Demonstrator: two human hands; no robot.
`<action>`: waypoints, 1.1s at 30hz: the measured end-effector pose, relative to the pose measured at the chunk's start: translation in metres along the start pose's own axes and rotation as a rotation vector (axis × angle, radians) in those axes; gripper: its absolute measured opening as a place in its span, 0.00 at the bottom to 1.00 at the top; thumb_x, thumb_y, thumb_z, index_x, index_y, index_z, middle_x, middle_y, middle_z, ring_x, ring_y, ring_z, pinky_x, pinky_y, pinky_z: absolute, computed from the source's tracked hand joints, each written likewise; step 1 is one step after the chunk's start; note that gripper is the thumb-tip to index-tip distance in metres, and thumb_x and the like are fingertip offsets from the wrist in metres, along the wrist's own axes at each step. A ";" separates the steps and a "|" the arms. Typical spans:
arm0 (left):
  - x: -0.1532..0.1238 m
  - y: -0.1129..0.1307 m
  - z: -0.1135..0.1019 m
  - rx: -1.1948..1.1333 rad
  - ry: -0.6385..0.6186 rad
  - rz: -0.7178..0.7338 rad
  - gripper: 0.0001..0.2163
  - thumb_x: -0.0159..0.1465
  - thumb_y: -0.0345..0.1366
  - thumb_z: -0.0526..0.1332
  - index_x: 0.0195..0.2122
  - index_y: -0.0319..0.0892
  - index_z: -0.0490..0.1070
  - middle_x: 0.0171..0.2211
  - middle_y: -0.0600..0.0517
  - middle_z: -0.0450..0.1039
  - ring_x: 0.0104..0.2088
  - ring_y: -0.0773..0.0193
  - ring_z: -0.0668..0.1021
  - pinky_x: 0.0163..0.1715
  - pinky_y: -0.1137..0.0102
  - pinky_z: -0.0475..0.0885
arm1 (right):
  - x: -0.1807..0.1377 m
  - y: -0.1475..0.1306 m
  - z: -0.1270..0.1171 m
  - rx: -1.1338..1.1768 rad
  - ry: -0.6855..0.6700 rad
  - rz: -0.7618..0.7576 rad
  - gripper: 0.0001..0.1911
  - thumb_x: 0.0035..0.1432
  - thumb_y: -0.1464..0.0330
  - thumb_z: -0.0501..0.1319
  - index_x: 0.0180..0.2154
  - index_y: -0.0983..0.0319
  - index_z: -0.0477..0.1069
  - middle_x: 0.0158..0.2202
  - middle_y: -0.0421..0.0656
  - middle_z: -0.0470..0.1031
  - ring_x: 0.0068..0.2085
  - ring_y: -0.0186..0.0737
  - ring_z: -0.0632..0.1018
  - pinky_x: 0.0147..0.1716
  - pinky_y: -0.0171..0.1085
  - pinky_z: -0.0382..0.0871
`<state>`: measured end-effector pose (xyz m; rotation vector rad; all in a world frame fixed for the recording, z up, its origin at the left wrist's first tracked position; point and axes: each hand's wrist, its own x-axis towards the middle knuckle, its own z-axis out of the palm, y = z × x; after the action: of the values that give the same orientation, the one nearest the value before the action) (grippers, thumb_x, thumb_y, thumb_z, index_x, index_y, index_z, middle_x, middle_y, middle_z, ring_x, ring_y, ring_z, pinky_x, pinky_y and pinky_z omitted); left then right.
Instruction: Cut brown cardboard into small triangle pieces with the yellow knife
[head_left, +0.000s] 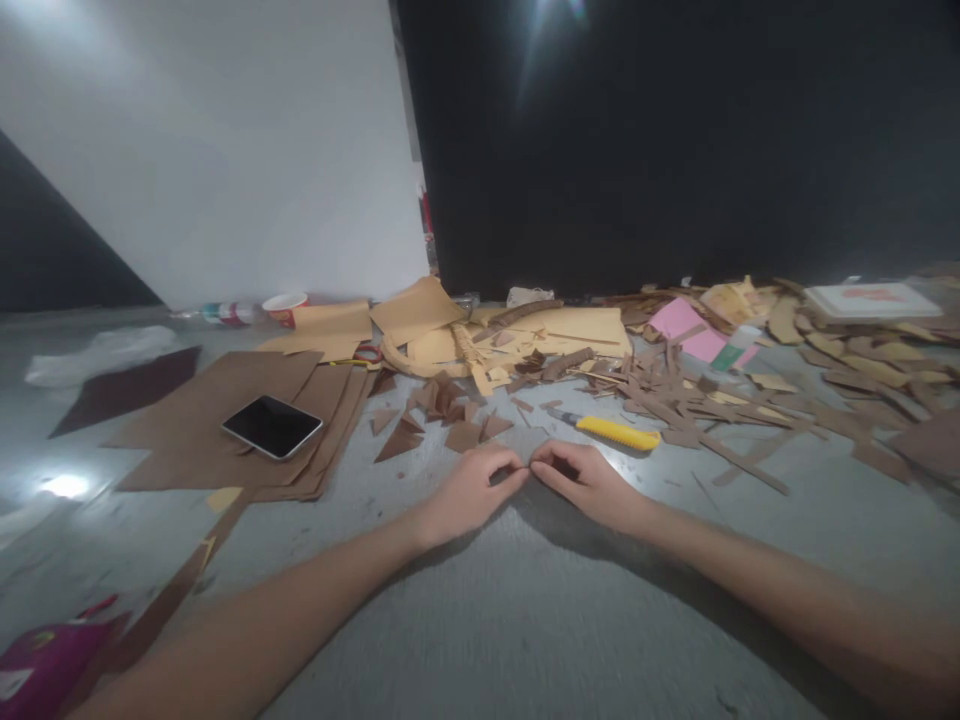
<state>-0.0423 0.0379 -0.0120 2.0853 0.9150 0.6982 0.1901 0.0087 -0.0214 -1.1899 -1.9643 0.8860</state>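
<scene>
My left hand (476, 490) and my right hand (585, 482) meet fingertip to fingertip over the grey tabletop (510, 620). Each is closed in a pinch of thumb and forefinger. A tiny dark bit shows between the fingertips, too small to name. Just beyond my right hand lies a yellow utility knife (616, 432), its blade end pointing left. Brown triangular paper pieces (401, 440) are scattered beyond my left hand.
At left, a phone (274, 426) rests on stacked brown sheets (191, 400). Brown strips (675, 400) heap at right beside pink paper (694, 328) and a white box (874, 300). Farther back are yellow sheets (570, 325) and a paper cup (285, 308). A purple packet (52, 665) lies near left.
</scene>
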 end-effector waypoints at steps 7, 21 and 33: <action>-0.001 0.002 0.000 0.032 -0.005 0.005 0.13 0.75 0.44 0.61 0.37 0.44 0.78 0.37 0.49 0.79 0.40 0.57 0.78 0.43 0.65 0.70 | 0.000 0.002 0.001 0.013 0.050 -0.034 0.19 0.75 0.54 0.60 0.37 0.59 0.78 0.30 0.41 0.78 0.32 0.38 0.74 0.32 0.36 0.67; 0.001 0.000 -0.001 -0.071 0.044 -0.032 0.19 0.76 0.48 0.57 0.32 0.43 0.74 0.32 0.51 0.76 0.36 0.60 0.76 0.39 0.67 0.67 | -0.002 0.002 0.002 0.049 0.051 -0.046 0.11 0.74 0.58 0.62 0.49 0.57 0.77 0.36 0.41 0.80 0.36 0.39 0.78 0.36 0.36 0.71; 0.003 -0.003 -0.004 -0.235 0.004 -0.076 0.19 0.77 0.49 0.58 0.33 0.42 0.75 0.33 0.52 0.76 0.38 0.60 0.76 0.42 0.68 0.67 | -0.002 0.010 0.007 0.006 0.108 -0.200 0.12 0.74 0.60 0.63 0.54 0.55 0.79 0.42 0.45 0.83 0.37 0.40 0.80 0.38 0.38 0.77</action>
<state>-0.0446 0.0428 -0.0117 1.8337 0.8658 0.7329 0.1902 0.0089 -0.0338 -0.9960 -1.9515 0.7092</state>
